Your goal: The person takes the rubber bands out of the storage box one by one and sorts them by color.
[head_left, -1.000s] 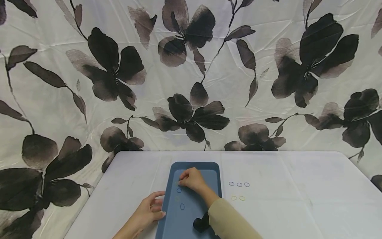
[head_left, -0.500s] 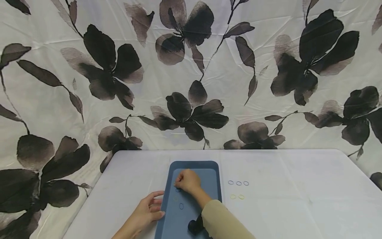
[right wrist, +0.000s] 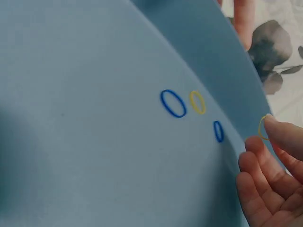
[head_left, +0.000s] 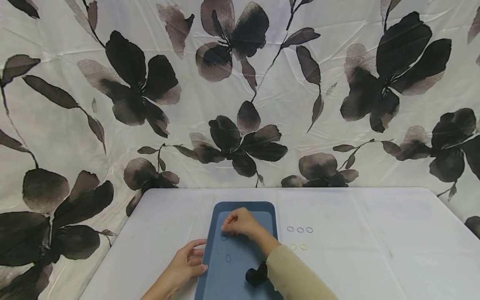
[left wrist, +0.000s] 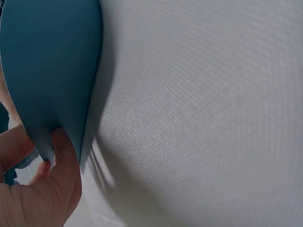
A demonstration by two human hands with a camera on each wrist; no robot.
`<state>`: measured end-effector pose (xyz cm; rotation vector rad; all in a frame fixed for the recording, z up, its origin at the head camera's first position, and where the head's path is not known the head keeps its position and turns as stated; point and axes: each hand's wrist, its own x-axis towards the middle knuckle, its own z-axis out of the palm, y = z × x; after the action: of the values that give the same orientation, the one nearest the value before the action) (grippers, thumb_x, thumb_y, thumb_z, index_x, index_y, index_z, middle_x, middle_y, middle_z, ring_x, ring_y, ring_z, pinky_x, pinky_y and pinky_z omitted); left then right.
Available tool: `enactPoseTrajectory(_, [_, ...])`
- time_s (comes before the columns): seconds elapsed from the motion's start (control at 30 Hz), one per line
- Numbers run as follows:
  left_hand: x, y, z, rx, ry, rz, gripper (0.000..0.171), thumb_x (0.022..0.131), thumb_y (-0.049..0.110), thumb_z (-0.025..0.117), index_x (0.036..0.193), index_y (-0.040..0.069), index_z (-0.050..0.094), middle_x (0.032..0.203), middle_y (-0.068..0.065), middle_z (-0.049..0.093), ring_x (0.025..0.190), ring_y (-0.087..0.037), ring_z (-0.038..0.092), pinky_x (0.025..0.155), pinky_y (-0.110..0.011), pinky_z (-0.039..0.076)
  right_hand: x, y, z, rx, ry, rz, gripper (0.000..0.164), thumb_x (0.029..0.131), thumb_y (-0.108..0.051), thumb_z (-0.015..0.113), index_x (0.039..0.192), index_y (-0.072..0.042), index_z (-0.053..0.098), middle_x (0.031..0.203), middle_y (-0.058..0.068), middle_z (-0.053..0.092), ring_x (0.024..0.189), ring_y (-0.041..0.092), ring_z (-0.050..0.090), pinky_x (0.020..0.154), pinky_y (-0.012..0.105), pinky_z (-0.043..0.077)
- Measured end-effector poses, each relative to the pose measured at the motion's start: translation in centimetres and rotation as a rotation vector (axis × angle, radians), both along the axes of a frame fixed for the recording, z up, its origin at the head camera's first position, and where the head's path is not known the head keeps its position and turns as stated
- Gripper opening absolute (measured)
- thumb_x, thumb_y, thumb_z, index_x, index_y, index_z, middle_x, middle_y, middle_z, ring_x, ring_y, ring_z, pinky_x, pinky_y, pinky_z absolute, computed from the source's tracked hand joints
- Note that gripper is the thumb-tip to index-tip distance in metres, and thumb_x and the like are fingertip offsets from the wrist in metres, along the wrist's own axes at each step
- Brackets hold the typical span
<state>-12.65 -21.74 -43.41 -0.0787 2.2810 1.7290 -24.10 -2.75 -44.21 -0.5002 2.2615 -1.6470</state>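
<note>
While your right hand is over the far left part of the blue tray, its thumb and forefinger are closed in a pinch on a thin yellow ring; the right wrist view shows this ring raised in front of the tray's side wall, with the other fingers of that hand bent below it. Your left hand is not closed round anything: its fingers and thumb are spread and relaxed, resting against the outer left side of the tray, as the head and left wrist views agree. Three further rings lie flat on the tray floor, near its left wall: a small blue ring nearest your right hand, a yellow ring next, set closest to the wall, and a larger blue ring toward you; all three lie apart from one another. The tray stands on the white bench. To its right, on the bench surface, you have three blue rings in a row and, nearer to you, two yellow rings side by side. A black rounded object shows over the tray beside your beige sleeve; its outline is partly hidden. Behind the bench is a pale cloth printed with dark flowers.
</note>
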Motion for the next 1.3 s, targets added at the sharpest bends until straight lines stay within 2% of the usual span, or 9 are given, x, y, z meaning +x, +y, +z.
enactPoseTrajectory(0.2, [-0.2,0.2,0.0,0.010,0.028,-0.005,0.068,0.074,-0.013,0.065,0.135,-0.009,0.034,0.112,-0.024,0.056,0.096,-0.032,0.061,0.076,-0.038,0.053,0.0,0.4,1.3,-0.025,-0.059,0.025,0.010,0.079,-0.006,0.072,0.080,0.002,0.065,0.062,0.006,0.063,0.051,0.013,0.056,0.053,0.034,0.053])
enactPoseTrajectory(0.5, [-0.1,0.2,-0.1,-0.016,0.010,0.015,0.069,0.074,-0.013,0.066,0.135,-0.008,0.035,0.112,-0.023,0.056,0.096,-0.032,0.062,0.076,-0.039,0.054,0.6,1.3,2.7,-0.037,-0.105,0.044,0.010,0.079,-0.005,0.071,0.082,0.003,0.066,0.069,0.012,0.067,0.055,0.015,0.061,0.059,0.038,0.055])
enactPoseTrajectory(0.97, [-0.2,0.1,0.4,-0.016,0.017,0.021,0.069,0.073,-0.015,0.065,0.135,-0.009,0.034,0.110,-0.023,0.056,0.093,-0.029,0.062,0.075,-0.038,0.054,1.0,4.0,4.9,-0.058,-0.098,0.076,0.014,0.079,-0.006,0.072,0.087,0.004,0.066,0.072,0.011,0.068,0.064,0.018,0.065,0.065,0.037,0.056])
enactPoseTrajectory(1.2, [-0.2,0.0,0.3,-0.029,0.022,0.010,0.069,0.073,-0.014,0.065,0.134,-0.009,0.034,0.112,-0.024,0.054,0.094,-0.030,0.062,0.077,-0.038,0.053,1.2,6.0,5.3,-0.091,-0.081,0.090,0.015,0.079,-0.004,0.070,0.088,0.007,0.065,0.074,0.011,0.068,0.069,0.020,0.066,0.069,0.036,0.056])
enactPoseTrajectory(1.3, [0.0,0.1,0.3,-0.038,0.011,0.004,0.069,0.073,-0.013,0.066,0.134,-0.009,0.035,0.113,-0.024,0.054,0.095,-0.029,0.061,0.077,-0.039,0.053,1.5,7.1,5.2,-0.068,-0.072,0.090,0.015,0.080,-0.005,0.071,0.087,0.006,0.065,0.073,0.010,0.068,0.068,0.018,0.066,0.068,0.036,0.056])
